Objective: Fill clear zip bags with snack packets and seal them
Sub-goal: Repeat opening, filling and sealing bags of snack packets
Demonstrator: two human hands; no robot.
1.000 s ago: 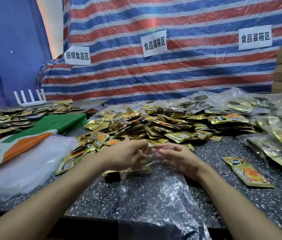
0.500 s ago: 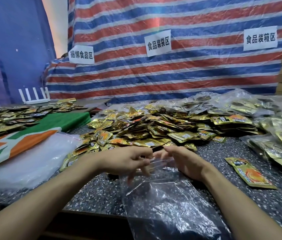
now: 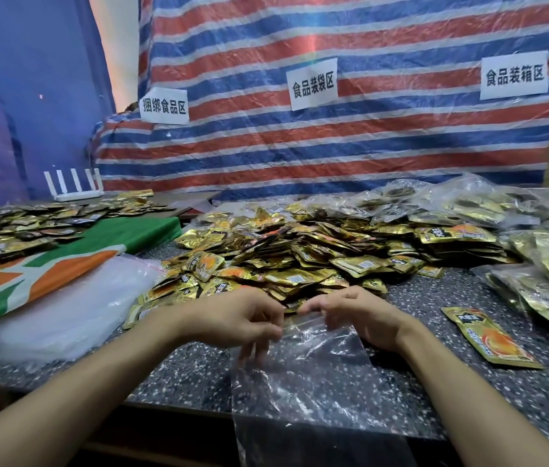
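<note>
Head view, lower centre: a clear zip bag lies flat on the speckled counter. Its bottom hangs over the near edge, and it looks empty. The left hand and the right hand meet at its top edge. The fingers of both are curled, with thumb and forefinger seeming to pinch the bag's mouth. The left hand's lower fingers are blurred, and I cannot tell whether they touch the plastic. My judgement is that the step in hand is opening the mouth, so this bag is at its first step: no packets in, no seal made.

Right of the bag, 1 loose packet lies alone. At the left, a stack of empty bags sits beside a green and orange cloth. Just beyond the hands, a large pile of snack packets fills the middle of the frame. Filled bags are heaped at the right edge and upper right, so part of the job is done. With so many loose packets and empty bags, much appears left. Behind everything, a striped tarp carries 3 paper signs.
</note>
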